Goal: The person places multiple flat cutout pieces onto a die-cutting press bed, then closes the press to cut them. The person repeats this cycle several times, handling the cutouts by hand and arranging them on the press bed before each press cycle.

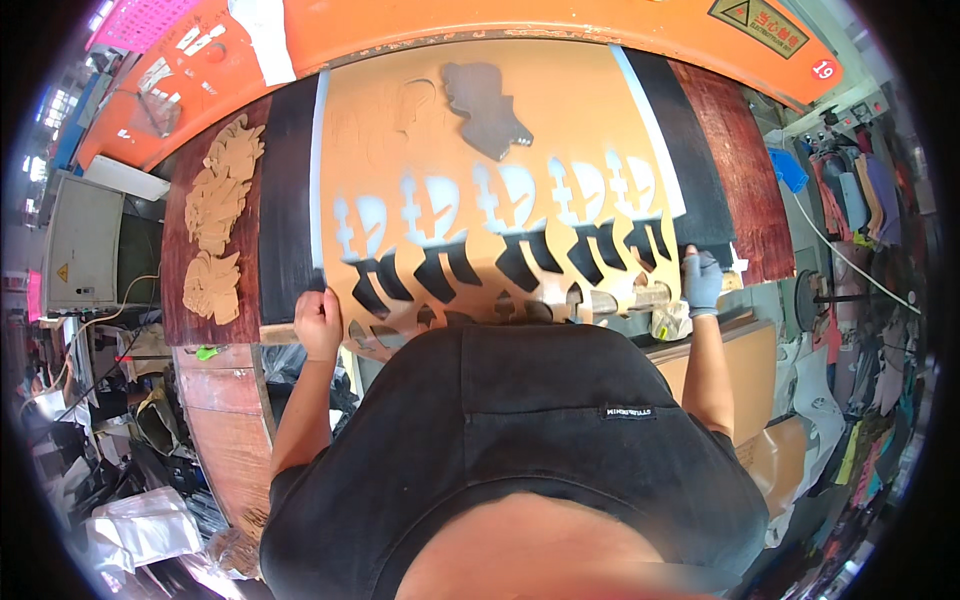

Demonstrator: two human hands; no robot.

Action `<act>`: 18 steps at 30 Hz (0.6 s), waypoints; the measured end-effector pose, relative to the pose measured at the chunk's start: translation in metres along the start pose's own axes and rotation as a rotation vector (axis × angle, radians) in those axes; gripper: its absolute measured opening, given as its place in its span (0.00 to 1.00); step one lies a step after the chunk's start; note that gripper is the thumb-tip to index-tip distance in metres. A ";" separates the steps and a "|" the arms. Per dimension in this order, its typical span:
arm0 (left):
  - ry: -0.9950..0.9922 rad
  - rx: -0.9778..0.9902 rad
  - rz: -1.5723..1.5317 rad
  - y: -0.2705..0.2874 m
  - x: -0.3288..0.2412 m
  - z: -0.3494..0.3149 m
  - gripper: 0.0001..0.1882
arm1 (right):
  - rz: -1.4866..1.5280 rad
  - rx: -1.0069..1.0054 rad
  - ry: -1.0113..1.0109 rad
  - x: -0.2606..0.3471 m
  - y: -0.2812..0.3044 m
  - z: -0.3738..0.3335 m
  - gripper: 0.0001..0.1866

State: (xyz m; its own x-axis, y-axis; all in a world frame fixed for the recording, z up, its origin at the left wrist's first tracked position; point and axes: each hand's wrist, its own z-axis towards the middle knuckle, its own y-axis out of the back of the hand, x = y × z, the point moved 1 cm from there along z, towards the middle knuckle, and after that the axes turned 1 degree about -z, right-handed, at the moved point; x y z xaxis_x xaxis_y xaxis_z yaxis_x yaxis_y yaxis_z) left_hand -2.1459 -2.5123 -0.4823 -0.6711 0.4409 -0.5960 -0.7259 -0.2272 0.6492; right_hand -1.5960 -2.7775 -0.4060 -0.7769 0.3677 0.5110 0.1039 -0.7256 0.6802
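A tan sheet of material (440,90) lies over the work board, its near part punched through with rows of shaped holes. At the sheet's near left corner, my bare left hand (318,322) is closed on the edge. On the near right side, my right hand (703,282), in a grey glove, has its fingers closed at the sheet's edge. A flat grey cutting die (485,108) rests on the uncut far part. White shows through the farther holes, black through the nearer ones. The sheet's near end hangs over the board's front edge, partly hidden by my body.
Piles of tan cut pieces (215,210) lie on the reddish board at the left. An orange machine beam (400,22) spans the far side. A grey metal cabinet (85,240) stands left, and hanging coloured pieces (870,200) line the right. Brown sheets (735,375) lean below the board.
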 end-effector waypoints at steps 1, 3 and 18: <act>-0.092 -0.117 -0.002 0.008 -0.008 0.002 0.07 | 0.159 -0.051 -0.199 0.009 0.003 0.001 0.15; -0.149 -0.269 -0.002 0.019 -0.032 0.011 0.07 | 0.048 -0.057 0.134 0.046 0.006 0.020 0.14; -0.316 0.194 -0.299 -0.123 -0.181 0.086 0.27 | 0.099 0.200 0.449 0.232 -0.146 0.021 0.38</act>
State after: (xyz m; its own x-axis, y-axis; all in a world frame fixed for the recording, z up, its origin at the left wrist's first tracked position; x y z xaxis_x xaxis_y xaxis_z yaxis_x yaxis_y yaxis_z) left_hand -1.9222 -2.4897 -0.4141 -0.3366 0.7115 -0.6169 -0.8186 0.1028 0.5652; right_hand -1.7781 -2.5741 -0.3753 -0.9433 -0.0156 0.3317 0.2736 -0.6027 0.7496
